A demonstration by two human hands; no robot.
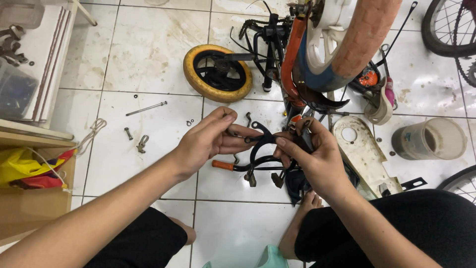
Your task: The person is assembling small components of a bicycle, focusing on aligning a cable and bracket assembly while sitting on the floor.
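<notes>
Both hands are up over the white tile floor (148,54) working on a black curved brake caliper (261,133): the left hand (208,139) has its fingertips pinched closed on the caliper's left end, and the right hand (312,154) is wrapped around the right end, fingers curled tight on it. Just under them lies a black tool with an orange handle (223,165), with a small yellow wheel (217,73) farther off, loose bolts (146,108) to the left and a dirty white chain guard (362,151) to the right.
</notes>
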